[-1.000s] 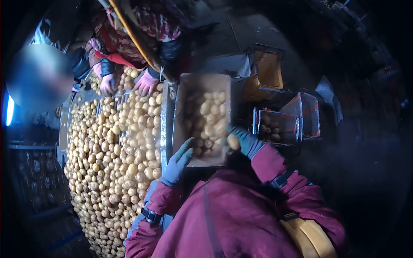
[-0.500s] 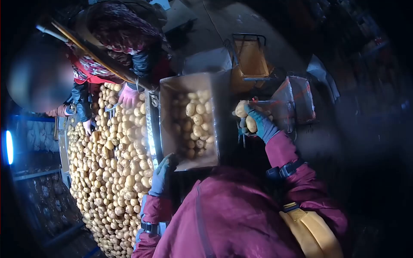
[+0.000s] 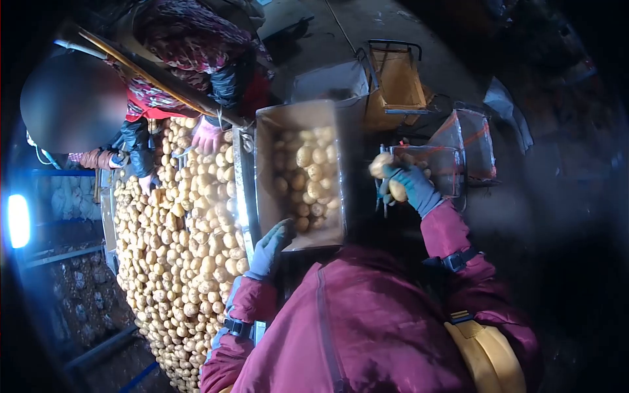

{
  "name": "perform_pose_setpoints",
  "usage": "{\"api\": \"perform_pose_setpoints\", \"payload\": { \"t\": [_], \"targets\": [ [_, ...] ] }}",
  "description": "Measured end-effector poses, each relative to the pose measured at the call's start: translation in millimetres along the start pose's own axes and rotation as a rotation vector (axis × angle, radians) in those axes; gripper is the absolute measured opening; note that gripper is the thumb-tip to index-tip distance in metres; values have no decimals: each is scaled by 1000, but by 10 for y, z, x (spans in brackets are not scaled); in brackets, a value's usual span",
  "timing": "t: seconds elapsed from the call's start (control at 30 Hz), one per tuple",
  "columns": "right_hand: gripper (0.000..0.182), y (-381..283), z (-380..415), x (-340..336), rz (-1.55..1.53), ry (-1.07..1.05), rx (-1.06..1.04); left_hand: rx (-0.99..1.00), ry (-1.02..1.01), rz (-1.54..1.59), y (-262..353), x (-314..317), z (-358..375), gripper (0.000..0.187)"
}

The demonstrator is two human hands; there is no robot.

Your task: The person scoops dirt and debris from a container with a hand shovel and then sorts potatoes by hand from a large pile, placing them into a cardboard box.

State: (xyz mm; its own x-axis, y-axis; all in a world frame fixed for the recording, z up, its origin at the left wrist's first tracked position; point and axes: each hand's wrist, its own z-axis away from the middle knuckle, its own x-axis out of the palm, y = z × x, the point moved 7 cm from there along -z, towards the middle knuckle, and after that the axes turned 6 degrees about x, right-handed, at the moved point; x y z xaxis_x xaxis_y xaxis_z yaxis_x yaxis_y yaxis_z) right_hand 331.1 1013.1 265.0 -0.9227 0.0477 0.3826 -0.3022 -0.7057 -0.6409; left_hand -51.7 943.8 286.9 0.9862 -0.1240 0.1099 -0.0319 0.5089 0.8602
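A cardboard box [image 3: 298,114] stands in front of me with several potatoes [image 3: 314,173] inside. My left hand [image 3: 267,250], in a grey-blue glove, grips the near left corner of this box, its fingers hooked over the rim. Out to the right of the box, my right hand [image 3: 409,183], gloved too, holds potatoes [image 3: 382,165]: one pale potato sits at the fingertips and another shows below it. Behind that hand is a container with more potatoes, partly hidden by my fingers.
A large heap of potatoes [image 3: 177,262] covers the sorting table at left, bordered by a metal edge [image 3: 241,190]. Across it, a person's pink-gloved hand [image 3: 208,136] touches the heap. Beyond are a wooden-sided cart [image 3: 398,78] and a clear-sided crate [image 3: 477,141].
The whole view has shifted a little, so things appear further right. My left hand reaches slightly further over the box corner. My right hand still holds the potatoes.
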Motion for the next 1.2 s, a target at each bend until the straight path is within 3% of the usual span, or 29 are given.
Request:
{"api": "perform_pose_setpoints", "payload": {
  "t": [0.07, 0.1, 0.2, 0.3, 0.4, 0.6, 0.8, 0.93, 1.1, 1.13, 1.2],
  "targets": [
    [33, -59, 23, 424, 253, -3, 73, -7, 5, 42, -31, -7, 17, 48],
    [34, -8, -69, 562, 236, -138, 27, -10, 11, 56, -61, -31, 33, 47],
    [51, -57, -265, 637, 201, -182, 17, -6, 33, 81, -85, -112, 38, 47],
    [60, -189, -282, 834, -134, -226, -5, -19, 69, 89, -51, -165, 120, 47],
    [70, -228, -323, 967, -234, -244, 56, -27, 96, 122, -33, -208, 173, 47],
    [64, -121, -380, 1109, -269, -311, 45, 30, 59, 113, -52, -278, 201, 48],
    [50, 78, -165, 627, 40, -100, 71, -1, 74, 108, -69, -280, 214, 49],
    [45, 210, -187, -72, -75, -82, -25, -8, 54, 83, -94, -255, 194, 47],
    [35, -198, 135, -906, -53, 129, -200, 9, 35, 121, -147, -224, 156, 45],
    [36, -191, 189, -1046, -136, 256, -184, 7, 40, 110, -170, -246, 151, 45],
    [42, -232, 253, -1120, -66, 297, -213, 11, 48, 92, -223, -289, 120, 45]
  ]
}}
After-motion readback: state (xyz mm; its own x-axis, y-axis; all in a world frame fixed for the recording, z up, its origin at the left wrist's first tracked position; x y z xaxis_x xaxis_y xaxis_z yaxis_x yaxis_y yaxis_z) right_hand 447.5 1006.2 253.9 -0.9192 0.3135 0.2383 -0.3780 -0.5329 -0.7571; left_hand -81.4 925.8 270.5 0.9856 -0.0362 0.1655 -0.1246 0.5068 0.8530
